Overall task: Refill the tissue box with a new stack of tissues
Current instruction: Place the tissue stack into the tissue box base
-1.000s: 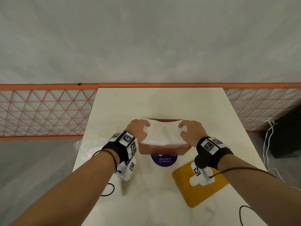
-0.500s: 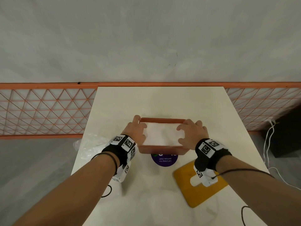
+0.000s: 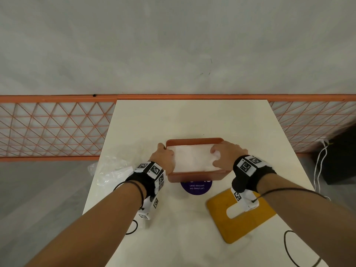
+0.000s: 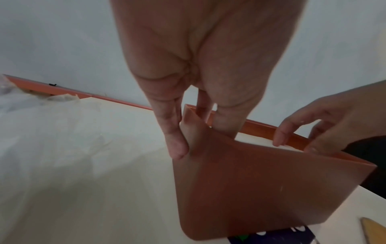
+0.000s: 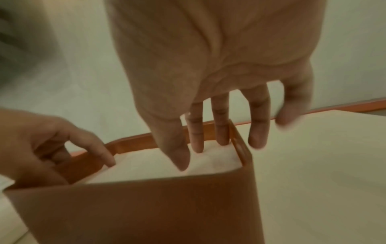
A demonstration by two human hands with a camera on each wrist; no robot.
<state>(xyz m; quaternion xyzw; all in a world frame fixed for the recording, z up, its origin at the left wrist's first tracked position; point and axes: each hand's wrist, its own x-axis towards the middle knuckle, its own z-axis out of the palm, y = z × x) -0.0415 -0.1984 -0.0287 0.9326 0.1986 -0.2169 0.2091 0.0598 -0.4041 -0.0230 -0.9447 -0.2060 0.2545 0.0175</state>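
Orange tissue box (image 3: 194,176) standing open-topped on the white table (image 3: 192,120), near the middle, with a white stack of tissues (image 3: 192,158) lying inside, its top just below the rim. Left hand (image 3: 163,159) at the box's left end, thumb pressed against the outer wall and fingers (image 4: 224,122) reaching down inside, pinching that wall between them. Right hand (image 3: 228,156) at the right end, thumb and two straight fingers (image 5: 197,132) pushed down onto the tissues just inside the right wall, the other two fingers hanging outside the box, gripping nothing. Black bands with square black-and-white markers strapped on both wrists. Just behind the box on the near side, a round purple sticker (image 3: 196,187) partly covered by it. Further toward the near right corner, a yellow lid (image 3: 242,218) with a long slot, lying flat and apart from the box. Crumpled clear plastic wrapper (image 3: 109,172) at the table's left edge. Beyond the table, an orange mesh fence (image 3: 52,128) below a pale wall.
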